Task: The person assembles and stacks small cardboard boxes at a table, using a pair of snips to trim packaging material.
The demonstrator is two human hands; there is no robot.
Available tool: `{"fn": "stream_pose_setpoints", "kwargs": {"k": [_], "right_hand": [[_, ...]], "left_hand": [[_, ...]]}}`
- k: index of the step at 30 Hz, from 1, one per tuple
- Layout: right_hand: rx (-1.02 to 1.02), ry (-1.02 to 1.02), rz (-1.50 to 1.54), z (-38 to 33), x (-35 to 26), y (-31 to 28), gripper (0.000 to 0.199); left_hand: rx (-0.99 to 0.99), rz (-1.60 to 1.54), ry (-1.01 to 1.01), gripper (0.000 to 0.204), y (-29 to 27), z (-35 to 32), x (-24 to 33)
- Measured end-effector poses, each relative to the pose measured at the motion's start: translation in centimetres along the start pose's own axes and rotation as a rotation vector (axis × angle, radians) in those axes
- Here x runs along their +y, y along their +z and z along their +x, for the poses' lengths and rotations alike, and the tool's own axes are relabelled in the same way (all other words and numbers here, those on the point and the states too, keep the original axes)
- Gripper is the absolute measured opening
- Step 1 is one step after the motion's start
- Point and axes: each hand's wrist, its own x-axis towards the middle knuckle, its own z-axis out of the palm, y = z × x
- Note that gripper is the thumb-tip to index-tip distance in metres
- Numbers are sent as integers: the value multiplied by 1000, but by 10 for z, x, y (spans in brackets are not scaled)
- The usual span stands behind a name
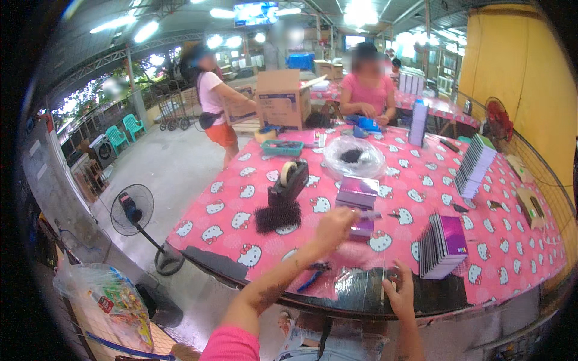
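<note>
My left hand (337, 230) reaches over the pink tablecloth, its fingers closed in a pinch at a small stack of purple booklets (361, 231). Motion blur hides what lies between the fingertips. Just beyond it is another stack of purple booklets (357, 192). My right hand (400, 291) is held low over the table's dark bare front edge (355, 289), thumb and fingers apart. A thin pale strip (383, 284) shows beside its thumb. To the right stands a fanned row of purple-covered booklets (450, 236). Blue-handled pliers (313, 279) lie left of my hands.
A black tape dispenser (289, 185) stands beside a bristly black bundle (278, 218). Beyond are a clear plastic bag (354, 157), a green tray (283, 148) and a cardboard box (280, 108). More booklets (475, 166) stand at right. Two people (368, 90) work across the table.
</note>
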Motion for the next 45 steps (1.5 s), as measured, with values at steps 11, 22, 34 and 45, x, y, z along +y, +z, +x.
{"fn": "stream_pose_setpoints", "kwargs": {"k": [11, 22, 34, 45], "right_hand": [[36, 105, 256, -11, 15, 32, 29], [-104, 258, 254, -12, 18, 21, 23], [-166, 215, 212, -12, 20, 18, 27], [-252, 230, 142, -10, 7, 21, 24]], "left_hand": [[-81, -622, -456, 68, 30, -131, 78], [36, 570, -322, 39, -49, -103, -125], [30, 565, -178, 32, -38, -97, -122], [94, 467, -96, 41, -42, -111, -85]]}}
